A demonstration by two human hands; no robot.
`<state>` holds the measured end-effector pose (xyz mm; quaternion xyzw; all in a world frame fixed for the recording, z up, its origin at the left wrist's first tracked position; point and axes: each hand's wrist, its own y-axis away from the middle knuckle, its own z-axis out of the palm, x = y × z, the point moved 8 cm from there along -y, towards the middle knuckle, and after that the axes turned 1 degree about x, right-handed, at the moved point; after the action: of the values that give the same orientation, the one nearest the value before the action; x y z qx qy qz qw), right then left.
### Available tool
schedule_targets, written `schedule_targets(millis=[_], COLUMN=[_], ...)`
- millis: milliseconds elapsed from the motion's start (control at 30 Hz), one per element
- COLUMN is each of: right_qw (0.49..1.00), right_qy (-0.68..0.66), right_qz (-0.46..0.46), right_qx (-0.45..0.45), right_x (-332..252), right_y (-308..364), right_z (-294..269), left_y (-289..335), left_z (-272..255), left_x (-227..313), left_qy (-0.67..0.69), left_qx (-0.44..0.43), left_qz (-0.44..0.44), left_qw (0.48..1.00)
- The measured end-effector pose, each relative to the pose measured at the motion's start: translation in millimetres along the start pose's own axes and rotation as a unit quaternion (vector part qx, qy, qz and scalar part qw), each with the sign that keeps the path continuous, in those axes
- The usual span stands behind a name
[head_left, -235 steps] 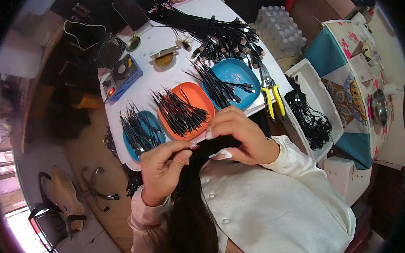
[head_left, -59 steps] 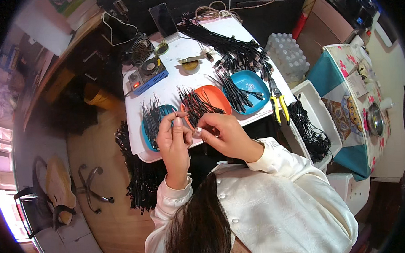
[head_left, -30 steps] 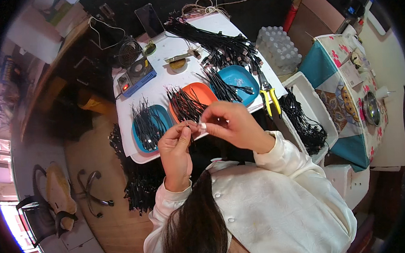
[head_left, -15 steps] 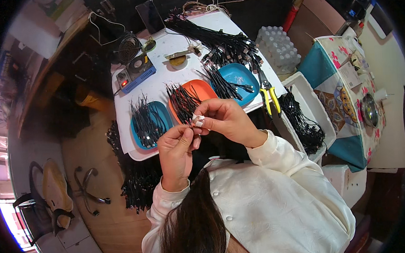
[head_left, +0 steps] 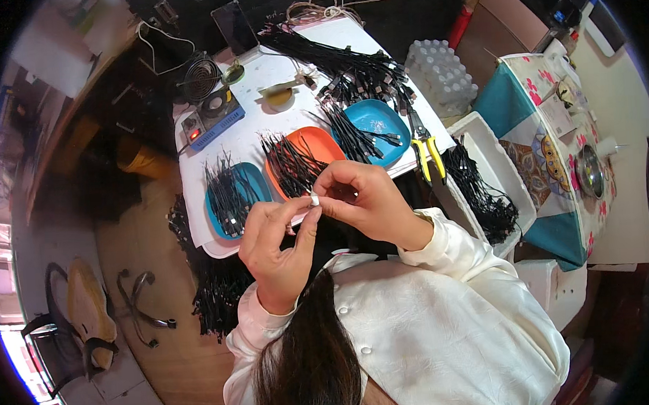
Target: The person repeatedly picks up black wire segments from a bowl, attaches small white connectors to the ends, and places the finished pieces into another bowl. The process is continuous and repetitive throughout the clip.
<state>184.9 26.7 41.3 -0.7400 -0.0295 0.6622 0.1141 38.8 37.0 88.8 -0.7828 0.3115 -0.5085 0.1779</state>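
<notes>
My left hand and my right hand meet in front of me, just short of the trays. A small white piece, like a scrap of tape or paper, sits where the fingertips come together. Both hands have thumb and forefinger closed around it; whether it wraps a fingertip I cannot tell. Beyond my hands, black cables with bare ends lie in an orange tray. More cables fill a blue tray to the left. Another blue tray, on the right, holds cables and pale scraps.
Yellow-handled pliers lie at the table's right edge. A blue box with a lit switch and a roll of tape stand farther back. Black cables pile at the rear. A white foam box holds more cables.
The left hand has turned and its fingers have risen toward the right fingertips. The white piece now looks smaller and more compact. The view has shifted slightly.
</notes>
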Motion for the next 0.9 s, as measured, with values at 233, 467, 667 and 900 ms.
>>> schedule_targets(millis=[233,467,667,900], right_qw=[0.989,0.977,0.987,0.991], right_qy=[0.112,0.072,0.049,-0.007], right_qz=[-0.036,-0.006,0.001,0.050], right_qx=[-0.086,-0.199,-0.155,-0.127], right_x=[-10.6,1.8,7.9,15.2], right_y=[2.1,-4.0,-2.6,0.8], right_z=[3.5,4.9,1.1,1.1], left_y=[-8.7,-23.9,-15.0,12.1], left_z=[8.6,19.3,17.2,15.0], left_x=[-2.0,-28.9,3.0,26.3], left_qy=[-0.026,0.066,-0.019,-0.172], left_qx=[-0.075,-0.255,-0.189,-0.134], left_qz=[0.047,-0.093,0.056,0.295], left_qw=[0.996,0.960,0.980,0.930])
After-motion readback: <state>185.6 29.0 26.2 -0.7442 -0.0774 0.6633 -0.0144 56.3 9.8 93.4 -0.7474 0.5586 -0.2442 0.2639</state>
